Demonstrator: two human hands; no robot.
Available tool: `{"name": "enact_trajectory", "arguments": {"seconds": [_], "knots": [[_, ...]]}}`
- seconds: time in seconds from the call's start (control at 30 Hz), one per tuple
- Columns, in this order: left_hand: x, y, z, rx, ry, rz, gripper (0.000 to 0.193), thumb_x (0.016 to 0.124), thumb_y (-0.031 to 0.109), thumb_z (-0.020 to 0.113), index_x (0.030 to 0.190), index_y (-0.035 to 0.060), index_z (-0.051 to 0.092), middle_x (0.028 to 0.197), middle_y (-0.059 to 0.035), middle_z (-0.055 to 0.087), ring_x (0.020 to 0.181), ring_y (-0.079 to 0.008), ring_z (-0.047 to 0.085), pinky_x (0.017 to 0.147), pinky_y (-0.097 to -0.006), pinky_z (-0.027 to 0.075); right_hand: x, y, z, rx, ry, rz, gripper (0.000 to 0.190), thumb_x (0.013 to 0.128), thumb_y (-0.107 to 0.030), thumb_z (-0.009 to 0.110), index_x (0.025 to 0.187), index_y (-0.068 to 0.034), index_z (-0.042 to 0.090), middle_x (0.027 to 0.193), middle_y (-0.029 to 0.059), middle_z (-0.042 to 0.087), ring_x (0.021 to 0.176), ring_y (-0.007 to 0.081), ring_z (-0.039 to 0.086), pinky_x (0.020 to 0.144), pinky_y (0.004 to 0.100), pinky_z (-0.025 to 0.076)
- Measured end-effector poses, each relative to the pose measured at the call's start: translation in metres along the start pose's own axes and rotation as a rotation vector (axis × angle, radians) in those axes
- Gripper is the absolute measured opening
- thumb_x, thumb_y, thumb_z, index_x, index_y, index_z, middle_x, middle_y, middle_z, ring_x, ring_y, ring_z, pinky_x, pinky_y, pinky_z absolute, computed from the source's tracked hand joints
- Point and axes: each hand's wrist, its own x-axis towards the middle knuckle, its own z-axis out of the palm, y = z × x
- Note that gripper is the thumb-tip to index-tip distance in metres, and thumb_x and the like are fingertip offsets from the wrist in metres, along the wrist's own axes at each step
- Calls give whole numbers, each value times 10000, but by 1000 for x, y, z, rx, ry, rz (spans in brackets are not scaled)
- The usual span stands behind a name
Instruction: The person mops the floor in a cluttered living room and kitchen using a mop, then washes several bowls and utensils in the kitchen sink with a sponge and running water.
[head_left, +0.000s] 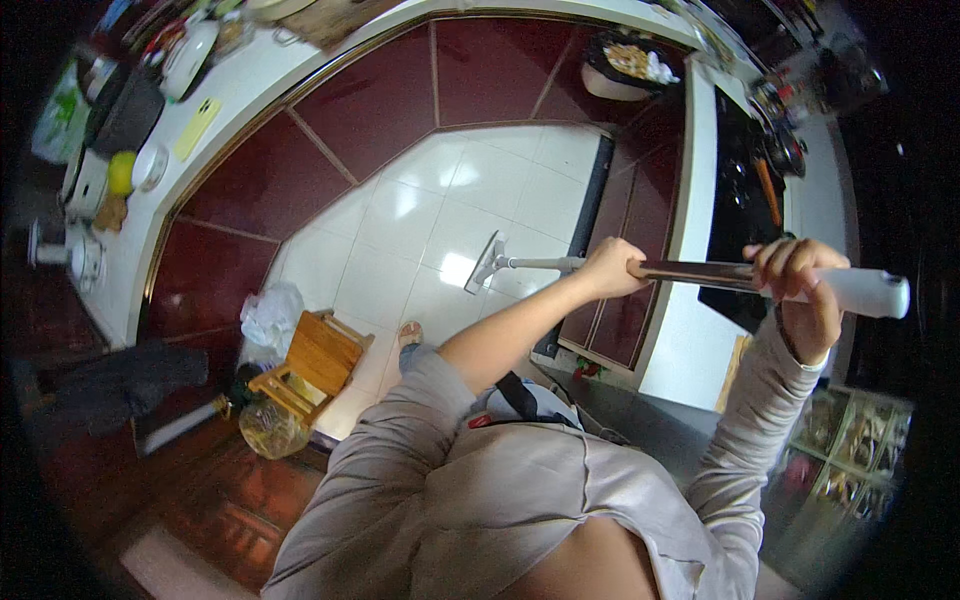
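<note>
My left hand (613, 268) is wrapped around the middle of the pole of a long-handled flat floor mop (697, 274). Higher up, my right hand (802, 281) grips the pole where the shiny metal meets the white end grip (870, 292). The pole runs away to the left, and its thin, flat grey head (484, 262) is at the white tiled floor (397, 232). The head is seen nearly edge-on; its underside is hidden.
Dark red cabinets (360, 97) curve around the floor under white counters (247, 105). A filled waste bin (619, 86) stands at the far right corner. To the left are a small wooden chair (322, 352) and plastic bags (271, 315). A black cooktop (735, 187) lies right.
</note>
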Motion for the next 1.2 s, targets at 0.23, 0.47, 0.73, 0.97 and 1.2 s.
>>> {"name": "enact_trajectory", "arguments": {"seconds": [0.23,0.47,0.73,0.97,1.2], "knots": [[49,-14,-9,180,-205,120,302,662,309,765,647,86,562,644,-20,572,661,-159,575,637,-317,467,-33,16,27,168,532,-206,160,832,-138,495,709,-51,441,555,43,419,499,153,423,625,370,469],[16,-103,9,412,-798,261,205,623,277,649,618,80,592,655,-139,592,667,-321,593,844,-447,441,-117,43,125,39,772,-64,267,782,-99,595,564,-27,458,511,58,466,472,185,445,497,352,415],[-70,-93,26,235,-1718,465,292,669,317,580,600,36,615,609,-180,577,582,-384,553,561,-450,451,-134,-25,258,-17,1492,137,318,744,-179,637,516,-73,442,441,13,429,370,150,416,404,298,360],[-174,-41,-13,-133,-2193,352,209,610,256,672,686,62,657,638,-147,609,634,-337,591,588,-441,456,-93,-121,354,-172,1797,400,293,737,-169,598,520,-114,409,432,-13,427,340,104,401,405,247,357],[-197,-11,-51,-130,-2175,532,214,680,246,569,598,55,621,612,-163,590,610,-362,569,587,-429,457,-65,-148,399,-263,1851,364,293,743,-183,601,522,-105,426,425,-14,427,342,111,409,397,245,371]]}}
